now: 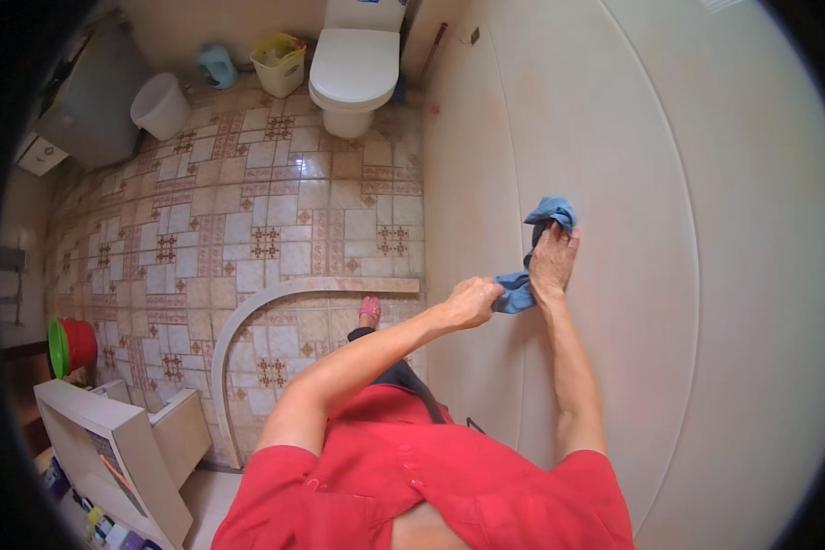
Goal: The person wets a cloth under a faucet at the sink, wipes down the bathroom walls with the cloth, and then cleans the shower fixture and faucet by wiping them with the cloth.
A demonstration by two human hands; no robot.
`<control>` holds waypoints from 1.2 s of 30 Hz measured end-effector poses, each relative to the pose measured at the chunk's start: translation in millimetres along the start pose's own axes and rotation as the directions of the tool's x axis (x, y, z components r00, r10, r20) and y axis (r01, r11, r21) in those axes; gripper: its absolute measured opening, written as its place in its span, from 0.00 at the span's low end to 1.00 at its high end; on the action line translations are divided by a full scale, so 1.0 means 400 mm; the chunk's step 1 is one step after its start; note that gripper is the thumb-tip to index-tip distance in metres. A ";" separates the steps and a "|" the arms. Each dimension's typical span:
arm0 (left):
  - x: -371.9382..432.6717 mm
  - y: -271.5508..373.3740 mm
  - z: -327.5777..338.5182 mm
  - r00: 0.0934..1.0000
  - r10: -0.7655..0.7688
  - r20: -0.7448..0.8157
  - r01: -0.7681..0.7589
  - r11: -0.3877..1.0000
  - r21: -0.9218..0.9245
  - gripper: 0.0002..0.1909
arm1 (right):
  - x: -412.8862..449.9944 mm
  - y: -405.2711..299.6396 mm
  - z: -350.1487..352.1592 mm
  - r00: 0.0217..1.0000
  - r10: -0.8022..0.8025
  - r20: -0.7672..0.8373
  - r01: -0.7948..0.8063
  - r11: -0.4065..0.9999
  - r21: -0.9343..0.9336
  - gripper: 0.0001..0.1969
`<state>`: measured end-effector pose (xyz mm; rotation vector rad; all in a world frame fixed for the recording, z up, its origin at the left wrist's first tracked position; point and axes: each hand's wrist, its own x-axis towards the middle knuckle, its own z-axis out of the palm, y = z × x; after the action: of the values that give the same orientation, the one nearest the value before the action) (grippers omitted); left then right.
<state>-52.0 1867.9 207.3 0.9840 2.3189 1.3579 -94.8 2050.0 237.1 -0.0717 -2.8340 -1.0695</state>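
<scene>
A blue cloth (515, 294) stretches between my two hands against the pale wall panel (612, 227). My left hand (473, 302) is closed around its lower left end, a little out from the wall. Higher up and to the right, my right hand (554, 261) lies with its palm side toward the wall, pressing a bunched part of the cloth there. That hand's fingertips are partly covered by the upper folds. Whatever cloth lies beneath the palm is hidden.
A curved stone curb (268, 295) crosses the tiled floor by my pink shoe (369, 309). A toilet (355, 72), a yellow bin (279, 69) and a white bucket (160, 108) stand at the back. A white cabinet (124, 454) and red basin (80, 344) are at left.
</scene>
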 end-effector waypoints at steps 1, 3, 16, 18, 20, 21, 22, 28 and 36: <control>0.006 -0.014 -0.020 1.000 -0.005 0.001 0.005 1.000 0.004 0.12 | 0.023 -0.022 0.019 0.999 -0.020 -0.029 0.018 0.998 -0.063 0.24; 0.029 -0.043 -0.071 0.987 -0.135 0.085 0.125 0.986 0.114 0.13 | 0.089 -0.053 0.054 0.991 -0.123 -0.051 0.116 0.986 -0.118 0.24; 0.248 -0.079 -0.259 0.987 0.012 -0.163 -0.001 0.998 0.067 0.13 | 0.464 0.104 -0.121 0.920 -0.024 -0.391 -0.025 0.993 -0.118 0.15; 0.329 -0.056 -0.309 0.952 0.092 -0.291 -0.083 0.996 0.043 0.14 | 0.561 0.192 -0.246 0.850 0.074 -0.522 -0.139 0.987 -0.086 0.14; 0.427 -0.003 -0.381 0.925 0.152 -0.349 -0.167 0.986 -0.013 0.14 | 0.626 0.290 -0.388 0.816 0.149 -0.559 -0.278 0.948 -0.153 0.15; 0.482 0.040 -0.419 0.893 0.184 -0.411 -0.235 0.969 -0.075 0.14 | 0.653 0.367 -0.432 0.757 0.148 -0.637 -0.353 0.912 -0.208 0.15; 0.533 0.076 -0.461 0.855 0.241 -0.459 -0.315 0.945 -0.090 0.15 | 0.657 0.427 -0.511 0.732 0.131 -0.669 -0.406 0.872 -0.273 0.16; 0.728 0.351 -0.664 0.604 0.593 -0.533 -0.715 0.698 -0.035 0.20 | 0.586 0.765 -0.844 0.513 0.285 -0.810 -0.754 0.601 -0.266 0.20; 0.749 0.144 -0.674 0.734 0.647 -0.205 -0.677 0.720 -0.153 0.15 | 0.824 0.561 -0.731 0.657 0.468 -0.591 -0.714 0.638 -0.288 0.22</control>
<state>-393.2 1912.1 425.0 1.8094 1.8854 1.9418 -377.8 2027.0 642.0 -0.6805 -1.7917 -1.3626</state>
